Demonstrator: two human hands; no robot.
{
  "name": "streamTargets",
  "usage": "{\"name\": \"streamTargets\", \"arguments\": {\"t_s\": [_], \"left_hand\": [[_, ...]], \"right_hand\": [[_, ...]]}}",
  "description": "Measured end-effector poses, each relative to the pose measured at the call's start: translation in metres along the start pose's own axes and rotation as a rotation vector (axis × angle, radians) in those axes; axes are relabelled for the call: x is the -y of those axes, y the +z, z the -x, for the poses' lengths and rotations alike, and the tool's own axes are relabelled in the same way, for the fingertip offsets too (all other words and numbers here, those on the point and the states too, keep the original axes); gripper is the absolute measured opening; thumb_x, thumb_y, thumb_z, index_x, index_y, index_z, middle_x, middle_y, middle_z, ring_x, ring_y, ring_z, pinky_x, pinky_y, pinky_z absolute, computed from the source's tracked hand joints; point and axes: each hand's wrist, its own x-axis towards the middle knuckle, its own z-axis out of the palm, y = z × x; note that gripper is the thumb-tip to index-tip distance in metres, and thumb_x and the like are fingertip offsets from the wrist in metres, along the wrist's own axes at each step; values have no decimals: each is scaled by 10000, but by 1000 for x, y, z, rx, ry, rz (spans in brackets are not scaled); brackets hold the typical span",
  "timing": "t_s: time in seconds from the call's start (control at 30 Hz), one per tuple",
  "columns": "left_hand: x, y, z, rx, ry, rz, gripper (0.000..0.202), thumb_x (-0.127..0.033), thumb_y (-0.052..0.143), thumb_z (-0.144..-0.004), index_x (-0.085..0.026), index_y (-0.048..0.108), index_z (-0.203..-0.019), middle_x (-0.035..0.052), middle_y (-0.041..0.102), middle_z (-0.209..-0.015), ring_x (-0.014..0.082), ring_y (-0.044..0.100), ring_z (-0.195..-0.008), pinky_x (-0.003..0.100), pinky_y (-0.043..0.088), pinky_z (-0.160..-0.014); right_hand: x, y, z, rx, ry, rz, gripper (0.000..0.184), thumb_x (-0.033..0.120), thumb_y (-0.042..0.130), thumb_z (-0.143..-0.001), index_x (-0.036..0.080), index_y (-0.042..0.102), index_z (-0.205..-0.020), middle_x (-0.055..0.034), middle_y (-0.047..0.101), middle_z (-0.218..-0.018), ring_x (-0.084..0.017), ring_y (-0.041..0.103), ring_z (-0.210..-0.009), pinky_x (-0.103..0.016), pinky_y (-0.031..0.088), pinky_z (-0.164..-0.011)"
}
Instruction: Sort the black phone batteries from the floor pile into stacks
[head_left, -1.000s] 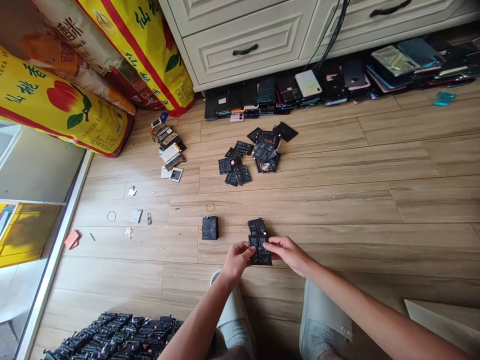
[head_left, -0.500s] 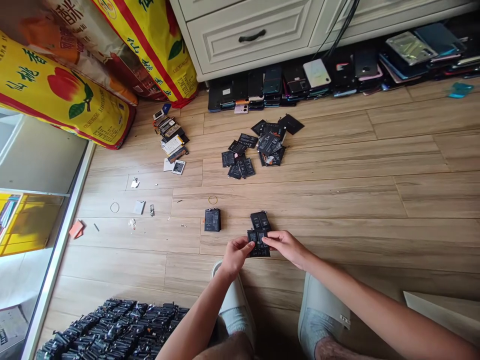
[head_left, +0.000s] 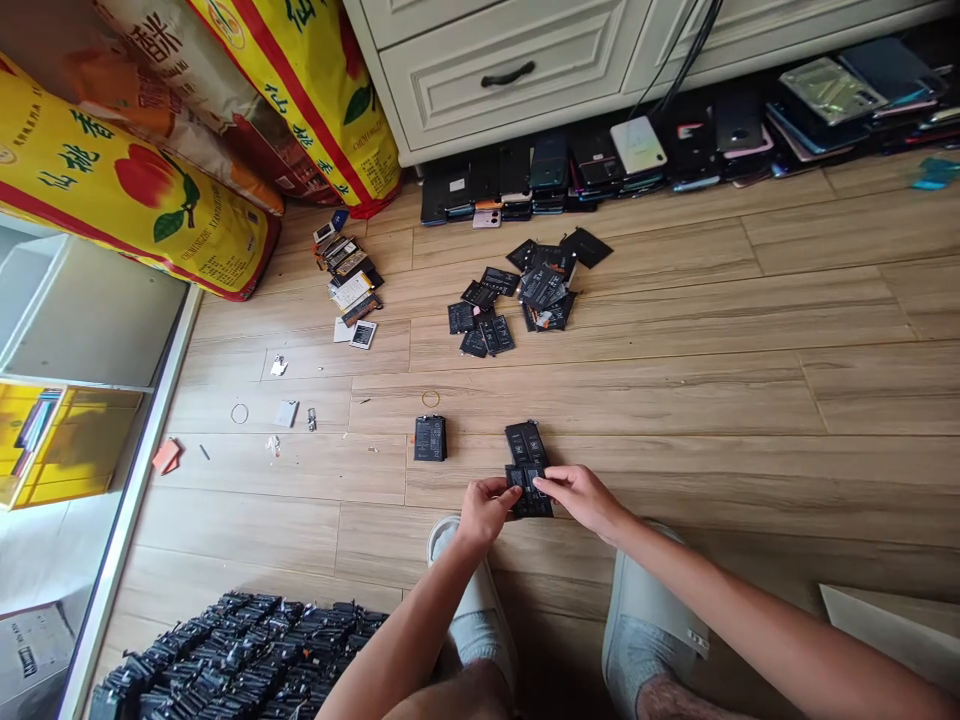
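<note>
Two flat black phone batteries lie on the wood floor in front of me, one above the other. My left hand pinches the left edge of the lower battery. My right hand has its fingertips on that battery's right side and partly hides it. A single black battery lies a little to the left, apart from both hands. A loose pile of similar black batteries lies farther ahead.
Dense rows of black batteries fill the lower left. Several phones line the base of a white drawer cabinet. Large yellow sacks lean at upper left, beside a stack of cards and papers and small scraps.
The whole view has shifted slightly as my head moved. Both hands stay on the lower battery, and the other batteries lie as before.
</note>
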Motion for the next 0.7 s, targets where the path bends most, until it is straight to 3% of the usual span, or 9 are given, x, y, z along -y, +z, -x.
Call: {"name": "streamTargets", "arguments": {"t_s": [0.13,0.4,0.57,0.7], "left_hand": [[-5,3,7,14,-46,29,596,-643,937,-538,-131,785,-803,52,678,-730,177,629,-688,365,573,-723],[-21,4,8,145,-202,218,575,-538,1010,-495,-125,759,-807,87,722,-804,185,668,-742,340,528,-745],[-24,1,5,217,-174,225,532,-504,1000,-556,-129,788,-868,99,744,-863,186,666,-761,341,523,-756],[-24,2,1,184,-108,167,552,-557,972,-582,-134,805,-896,113,766,-895,202,689,-791,351,539,-787]], "right_hand": [[1,0,3,-25,18,-44,520,620,642,-799,228,387,-571,53,310,-587,-133,307,-625,-298,224,-600],[3,-11,4,69,70,-301,509,689,758,-736,187,683,-692,-11,626,-702,-195,542,-749,-325,429,-727],[10,-18,5,126,84,-380,536,712,802,-701,183,759,-771,-56,716,-800,-244,630,-852,-376,498,-823],[13,-17,1,112,62,-353,542,708,785,-728,177,775,-832,-64,746,-857,-266,656,-904,-399,521,-855]]}}
